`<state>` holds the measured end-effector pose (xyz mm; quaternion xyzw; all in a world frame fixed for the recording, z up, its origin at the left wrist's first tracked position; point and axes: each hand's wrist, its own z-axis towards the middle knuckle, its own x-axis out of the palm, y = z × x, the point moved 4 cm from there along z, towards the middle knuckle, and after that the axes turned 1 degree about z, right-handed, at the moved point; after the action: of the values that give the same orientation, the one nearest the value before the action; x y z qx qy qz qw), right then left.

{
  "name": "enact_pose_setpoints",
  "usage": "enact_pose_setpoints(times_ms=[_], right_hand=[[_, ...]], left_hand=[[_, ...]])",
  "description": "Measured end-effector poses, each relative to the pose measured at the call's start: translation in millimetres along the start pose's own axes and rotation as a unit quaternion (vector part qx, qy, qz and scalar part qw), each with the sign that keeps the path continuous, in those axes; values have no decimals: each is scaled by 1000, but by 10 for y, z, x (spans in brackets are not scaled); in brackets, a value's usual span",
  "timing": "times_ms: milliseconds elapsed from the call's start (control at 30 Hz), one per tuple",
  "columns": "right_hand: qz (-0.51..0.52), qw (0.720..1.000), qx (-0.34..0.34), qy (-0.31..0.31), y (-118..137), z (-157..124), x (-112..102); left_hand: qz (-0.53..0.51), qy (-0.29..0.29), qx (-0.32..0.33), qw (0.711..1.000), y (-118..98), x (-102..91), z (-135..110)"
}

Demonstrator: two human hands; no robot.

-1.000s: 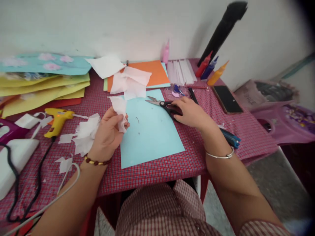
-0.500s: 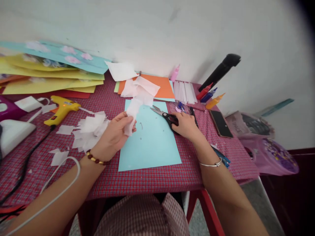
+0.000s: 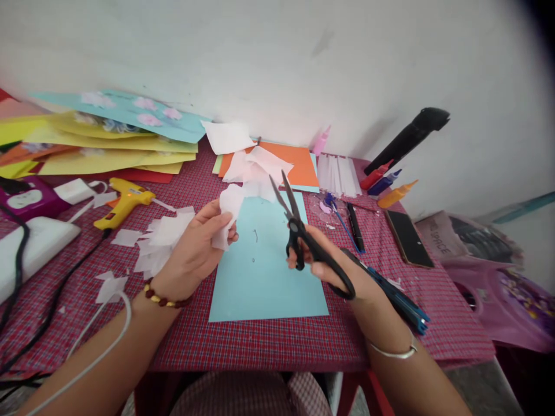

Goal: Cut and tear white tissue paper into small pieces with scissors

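My left hand (image 3: 191,251) pinches a crumpled piece of white tissue paper (image 3: 228,211) above the left edge of a light blue paper sheet (image 3: 264,271). My right hand (image 3: 336,266) grips black-handled scissors (image 3: 299,228), lifted off the table with the blades slightly parted and pointing up and away. The scissors hang just right of the tissue, over the blue sheet. A pile of cut white tissue pieces (image 3: 160,240) lies left of my left hand.
A yellow glue gun (image 3: 124,202) and its black cord lie at left. Yellow, teal and orange card sheets (image 3: 108,144) stack along the wall. Glue bottles (image 3: 390,185), pens (image 3: 355,225), a black phone (image 3: 407,237) and a pink bag (image 3: 498,289) sit right.
My right hand has picked the scissors up from the table and raised them toward the tissue. My left hand keeps holding the tissue. The view has shifted slightly.
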<state>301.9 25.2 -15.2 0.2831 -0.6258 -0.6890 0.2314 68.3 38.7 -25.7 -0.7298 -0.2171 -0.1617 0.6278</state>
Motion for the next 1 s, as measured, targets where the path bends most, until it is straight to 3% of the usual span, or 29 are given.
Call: enact_pose_setpoints(times_ms=[67,200,333,667,1000], right_hand=[[19,998,3,65,0,-19,62],[-1,995,52,85,-77,-9,64],[-5,991,63,119,-112,15,101],[26,995,67,68,-90,62,148],[33,995,92,28,-78,64,158]], left_hand=[[-8,-8,11,1000,-50,-27,7],[-9,-8,27,1000,-128,-59,11],[64,20,33,997,-143,-16,-16],[176,62,24,982,-64,56,-110],[190,73,34,978,-22,47,-89]])
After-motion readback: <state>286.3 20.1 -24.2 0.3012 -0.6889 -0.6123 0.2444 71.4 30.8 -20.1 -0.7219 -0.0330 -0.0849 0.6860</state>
